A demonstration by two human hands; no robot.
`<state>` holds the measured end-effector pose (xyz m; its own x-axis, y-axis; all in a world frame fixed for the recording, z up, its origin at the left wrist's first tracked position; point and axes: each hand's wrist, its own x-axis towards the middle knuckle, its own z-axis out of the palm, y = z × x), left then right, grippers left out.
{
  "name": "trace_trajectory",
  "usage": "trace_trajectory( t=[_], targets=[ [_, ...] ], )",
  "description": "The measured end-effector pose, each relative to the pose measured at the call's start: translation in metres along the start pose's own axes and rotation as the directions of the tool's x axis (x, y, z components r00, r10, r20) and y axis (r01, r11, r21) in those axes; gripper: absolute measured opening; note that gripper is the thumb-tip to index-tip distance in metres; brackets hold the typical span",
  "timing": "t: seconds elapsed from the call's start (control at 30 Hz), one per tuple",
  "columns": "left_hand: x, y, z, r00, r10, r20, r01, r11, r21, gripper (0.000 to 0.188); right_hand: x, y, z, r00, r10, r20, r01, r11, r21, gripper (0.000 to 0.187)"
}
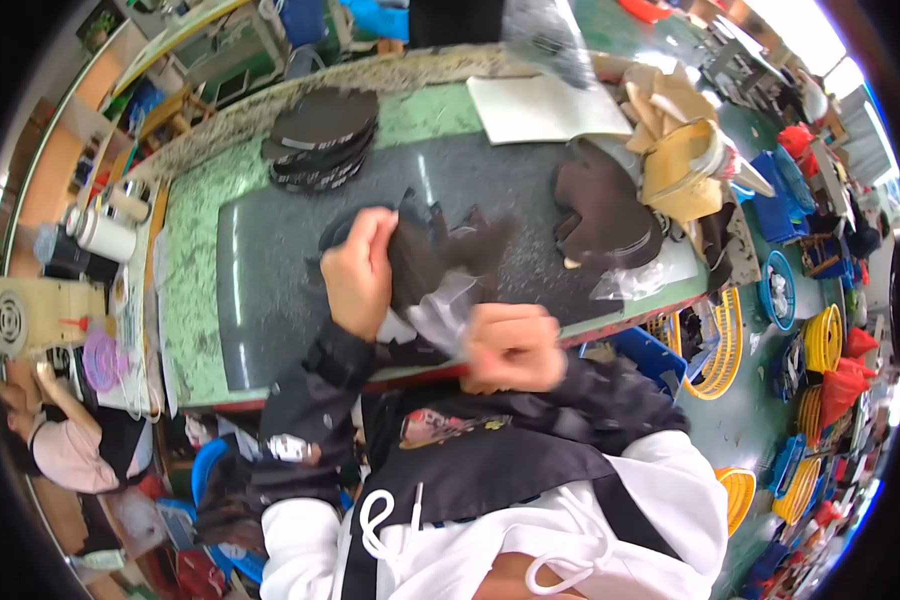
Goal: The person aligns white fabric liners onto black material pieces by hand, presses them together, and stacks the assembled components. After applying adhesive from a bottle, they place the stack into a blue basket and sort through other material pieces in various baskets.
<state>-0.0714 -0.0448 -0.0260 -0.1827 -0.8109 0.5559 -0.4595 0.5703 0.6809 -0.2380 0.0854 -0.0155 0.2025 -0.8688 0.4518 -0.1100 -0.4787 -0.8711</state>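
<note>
Over the dark mat (pixel 280 280) on the bench, my left hand (pixel 358 278) is closed in a pinch at the edge of a dark, floppy fabric piece (pixel 425 255). My right hand (pixel 515 348), nearer to my body, is curled shut on a whitish, filmy sheet (pixel 445 310) that lies against the dark piece. Motion blurs both the sheet and the piece, so their exact shape does not show. Beyond my left hand sits a stack of dark rounded pieces (pixel 325 130) with white marks along their edges. Dark curved pieces (pixel 605 210) are piled to the right.
A white pad (pixel 545 108) lies at the bench's far side, beside brown paper scraps (pixel 660 105) and a yellowish container (pixel 682 175). Clear plastic (pixel 650 275) rests at the right edge. On the left, a person (pixel 75 440) sits near a purple basket (pixel 105 360).
</note>
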Motion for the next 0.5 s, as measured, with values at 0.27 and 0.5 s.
trace_trajectory(
  t=[0.27, 0.5],
  targets=[
    [0.044, 0.034, 0.006, 0.941, 0.340, -0.004, -0.340, 0.940, -0.036, 0.007, -0.206, 0.033, -0.097, 0.865, 0.452, -0.220, -0.496, 0.695, -0.521, 0.012],
    [0.041, 0.070, 0.003, 0.689, 0.606, 0.396, -0.655, 0.755, -0.015, 0.012, -0.045, -0.030, -0.064, 0.735, 0.655, 0.176, -0.549, 0.423, 0.721, 0.052]
  ],
)
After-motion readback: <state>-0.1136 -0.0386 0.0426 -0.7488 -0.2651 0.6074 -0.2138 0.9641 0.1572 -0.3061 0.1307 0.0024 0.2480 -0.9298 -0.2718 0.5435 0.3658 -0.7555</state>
